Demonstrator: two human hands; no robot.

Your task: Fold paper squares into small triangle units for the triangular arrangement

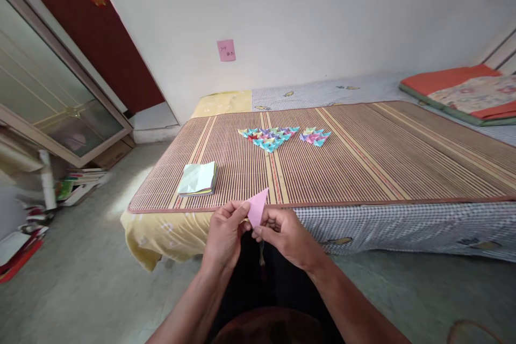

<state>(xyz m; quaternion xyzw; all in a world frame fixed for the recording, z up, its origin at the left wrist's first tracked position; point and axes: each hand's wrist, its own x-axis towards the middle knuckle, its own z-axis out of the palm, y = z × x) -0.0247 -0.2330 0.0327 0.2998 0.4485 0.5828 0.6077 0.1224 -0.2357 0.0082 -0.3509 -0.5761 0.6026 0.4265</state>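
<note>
A pink sheet of paper (258, 208), folded into a pointed shape, is held up between my two hands just in front of the bed's near edge. My left hand (228, 226) pinches its left side, thumb on top. Lower on the right side, the fingers of my right hand (284, 234) are closed on the paper near its bottom corner. Beyond my left hand, a stack of coloured paper squares (197, 179) lies on the mat, pale green on top. Farther back sit a large triangular group of small folded paper pieces (269, 138) and a smaller group (315, 136) to its right.
A striped woven mat (363, 156) covers the bed over yellow and checked cloth. Folded orange and floral bedding (467, 91) lies at the far right. A pink note (226, 50) is stuck to the wall. Books (83, 185) are piled on the floor at left, below a glass-panelled door (60, 80).
</note>
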